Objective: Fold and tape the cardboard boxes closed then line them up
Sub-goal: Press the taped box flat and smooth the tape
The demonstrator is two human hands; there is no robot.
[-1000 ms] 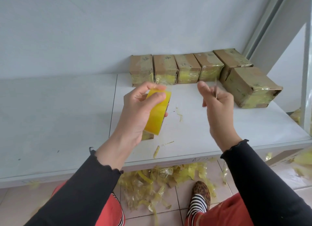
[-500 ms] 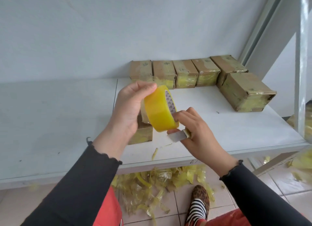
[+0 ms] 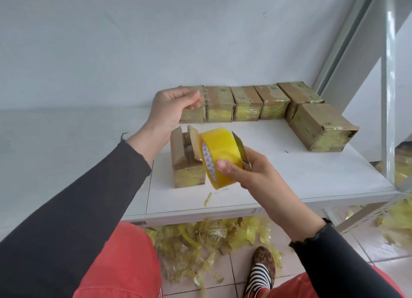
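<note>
Yellow tape roll (image 3: 219, 155) tilts in right hand (image 3: 252, 175), core facing left.

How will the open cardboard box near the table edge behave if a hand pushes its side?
The open box stands taller than wide, so it may tip. It looks small, probably light, and could slide on the smooth white table. Its raised flaps look creased, likely floppy.

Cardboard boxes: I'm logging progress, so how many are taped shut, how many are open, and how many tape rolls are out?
Taped-shut boxes: 6, five in a row at the wall, one in front on the right
Open boxes: 1
Tape rolls: 1, held in the right hand
Total: 8
</note>
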